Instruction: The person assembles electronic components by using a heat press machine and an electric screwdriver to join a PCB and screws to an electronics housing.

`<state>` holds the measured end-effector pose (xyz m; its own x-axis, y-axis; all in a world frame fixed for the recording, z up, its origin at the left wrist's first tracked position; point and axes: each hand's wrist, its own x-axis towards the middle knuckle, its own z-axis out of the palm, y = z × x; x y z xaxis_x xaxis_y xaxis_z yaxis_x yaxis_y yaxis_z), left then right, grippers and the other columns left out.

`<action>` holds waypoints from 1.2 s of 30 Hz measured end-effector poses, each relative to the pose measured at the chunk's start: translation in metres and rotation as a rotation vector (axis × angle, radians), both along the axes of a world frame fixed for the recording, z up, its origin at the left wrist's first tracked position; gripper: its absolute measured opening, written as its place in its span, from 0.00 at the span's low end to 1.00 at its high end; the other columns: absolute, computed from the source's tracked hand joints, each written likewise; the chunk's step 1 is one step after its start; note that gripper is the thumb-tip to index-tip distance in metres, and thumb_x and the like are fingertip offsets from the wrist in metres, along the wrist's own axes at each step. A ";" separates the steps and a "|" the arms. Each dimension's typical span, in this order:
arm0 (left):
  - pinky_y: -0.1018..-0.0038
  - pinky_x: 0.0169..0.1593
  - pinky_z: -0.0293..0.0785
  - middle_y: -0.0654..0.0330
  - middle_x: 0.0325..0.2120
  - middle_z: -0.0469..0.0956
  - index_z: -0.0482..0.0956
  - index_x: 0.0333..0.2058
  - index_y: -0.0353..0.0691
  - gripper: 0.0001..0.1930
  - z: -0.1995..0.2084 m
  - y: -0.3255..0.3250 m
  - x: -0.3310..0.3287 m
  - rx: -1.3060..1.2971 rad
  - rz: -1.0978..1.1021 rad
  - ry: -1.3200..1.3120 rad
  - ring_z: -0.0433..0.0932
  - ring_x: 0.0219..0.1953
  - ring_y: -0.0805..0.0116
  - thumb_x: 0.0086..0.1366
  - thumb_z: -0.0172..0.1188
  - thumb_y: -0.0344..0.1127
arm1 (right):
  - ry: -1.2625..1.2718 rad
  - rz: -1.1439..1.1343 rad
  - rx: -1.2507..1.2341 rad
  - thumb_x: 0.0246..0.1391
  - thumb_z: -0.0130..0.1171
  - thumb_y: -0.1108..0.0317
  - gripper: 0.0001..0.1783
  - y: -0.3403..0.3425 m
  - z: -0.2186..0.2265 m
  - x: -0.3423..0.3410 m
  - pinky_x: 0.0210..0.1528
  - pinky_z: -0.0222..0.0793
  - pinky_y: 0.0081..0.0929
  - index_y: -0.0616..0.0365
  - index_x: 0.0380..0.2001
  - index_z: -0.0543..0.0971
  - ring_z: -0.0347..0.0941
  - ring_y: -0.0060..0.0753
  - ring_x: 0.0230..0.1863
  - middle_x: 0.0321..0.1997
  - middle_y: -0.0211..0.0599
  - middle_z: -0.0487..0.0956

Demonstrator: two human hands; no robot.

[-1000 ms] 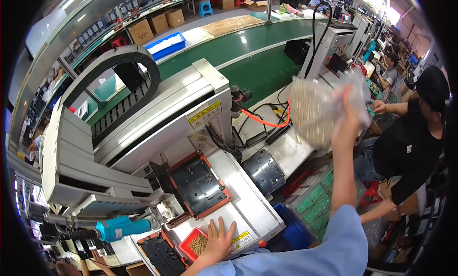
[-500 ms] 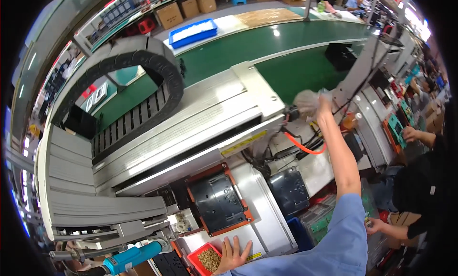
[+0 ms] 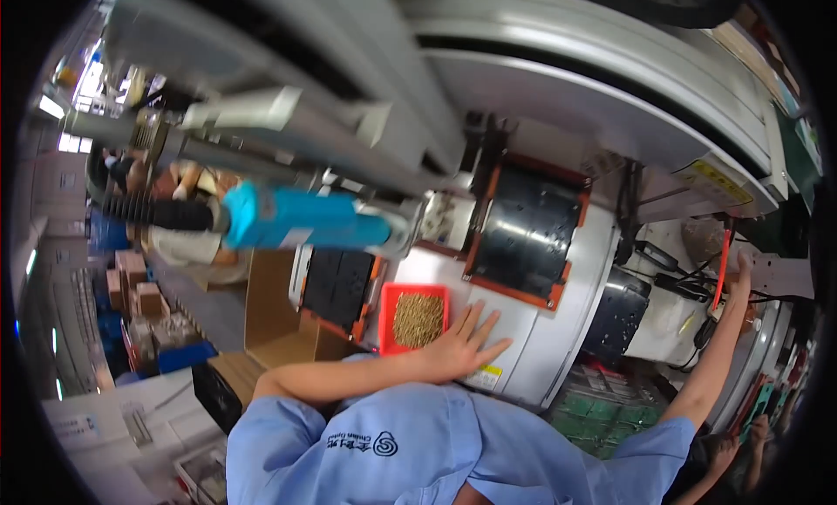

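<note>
My left hand (image 3: 462, 344) lies flat with fingers spread on the pale machine bed, holding nothing. Beside its fingers sits a red tray (image 3: 388, 326) of small brass-coloured parts (image 3: 418, 320), too fine to make out singly. My right arm stretches far to the right. My right hand (image 3: 742, 274) is small and blurred there, close to a crumpled clear plastic bag (image 3: 704, 239) and an orange-red tube (image 3: 724, 265); its grip is unclear. Beyond my left hand, a black panel (image 3: 532, 230) rests in an orange-red fixture (image 3: 556, 296). Another black panel (image 3: 336, 283) lies left of the tray.
A turquoise cylindrical tool (image 3: 305, 219) hangs on the machine arm at left. The large grey rail (image 3: 593, 86) spans the far side. Black cables (image 3: 663, 261) and a dark panel (image 3: 617, 313) lie at right. An open cardboard box (image 3: 270, 304) stands at left; other people's hands (image 3: 724, 453) show lower right.
My view has swung down and left, so the machine and tray appear higher and my torso shows. My left hand stays spread by the tray; my right arm remains stretched out.
</note>
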<state>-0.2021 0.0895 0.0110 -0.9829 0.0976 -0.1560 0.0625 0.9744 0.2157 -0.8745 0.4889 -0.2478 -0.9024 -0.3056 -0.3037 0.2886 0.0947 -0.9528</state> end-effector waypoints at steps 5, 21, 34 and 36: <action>0.44 0.61 0.57 0.30 0.61 0.51 0.58 0.64 0.45 0.31 -0.008 -0.011 0.016 0.067 -0.001 0.062 0.52 0.61 0.22 0.59 0.48 0.31 | -0.190 -0.203 0.145 0.50 0.63 0.55 0.25 -0.039 0.131 0.021 0.36 0.71 0.34 0.61 0.47 0.76 0.74 0.36 0.42 0.48 0.42 0.75; 0.64 0.42 0.69 0.52 0.29 0.72 0.76 0.44 0.39 0.12 0.038 -0.117 0.077 0.521 0.546 0.348 0.72 0.36 0.53 0.60 0.54 0.25 | 0.506 0.373 0.487 0.59 0.54 0.65 0.12 -0.265 0.319 0.594 0.35 0.70 0.20 0.59 0.41 0.80 0.73 0.19 0.31 0.35 0.32 0.81; 0.76 0.32 0.69 0.60 0.25 0.67 0.78 0.41 0.37 0.08 0.059 -0.116 0.173 0.862 0.714 0.200 0.73 0.28 0.72 0.63 0.55 0.25 | 0.506 0.431 0.455 0.57 0.55 0.66 0.14 -0.323 0.272 0.687 0.34 0.74 0.34 0.62 0.44 0.77 0.79 0.47 0.32 0.34 0.52 0.80; 0.77 0.33 0.69 0.60 0.27 0.70 0.79 0.41 0.38 0.08 0.063 -0.121 0.189 0.828 0.718 0.242 0.74 0.29 0.73 0.65 0.54 0.27 | 0.461 0.413 0.485 0.58 0.53 0.67 0.13 -0.314 0.298 0.688 0.37 0.72 0.32 0.62 0.43 0.77 0.78 0.46 0.34 0.34 0.49 0.80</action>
